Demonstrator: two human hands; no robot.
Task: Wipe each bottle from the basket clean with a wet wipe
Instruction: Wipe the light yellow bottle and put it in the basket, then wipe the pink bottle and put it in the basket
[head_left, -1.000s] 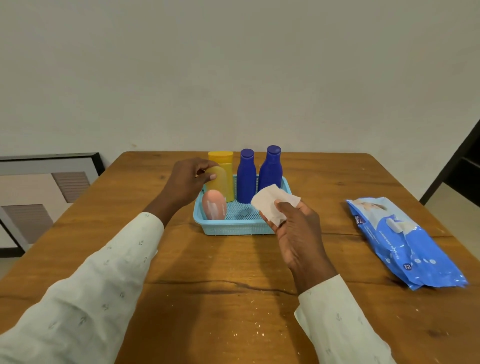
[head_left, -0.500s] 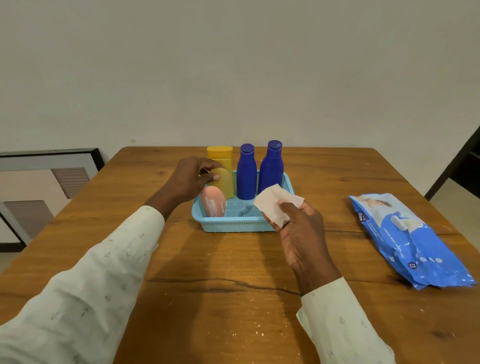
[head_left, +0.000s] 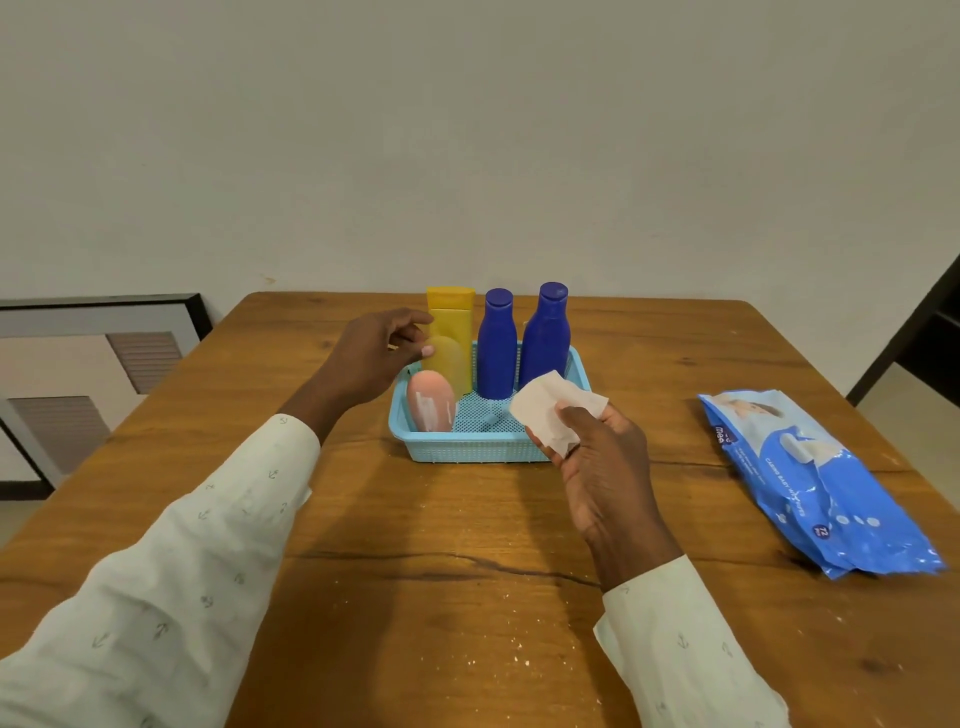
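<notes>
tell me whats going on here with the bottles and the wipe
A person at a wooden table is cleaning bottles kept in a light blue basket. The right hand pinches a white wet wipe in front of the basket. The left hand is at the yellow bottle, fingertips against its side. Two dark blue bottles and a pink bottle stand in the basket. A blue wipes pack lies to the right.

Wooden table (head_left: 467, 519) matt, cracked; plastic basket (head_left: 467, 451) perforated; wipes pack (head_left: 810, 483) glossy.
</notes>
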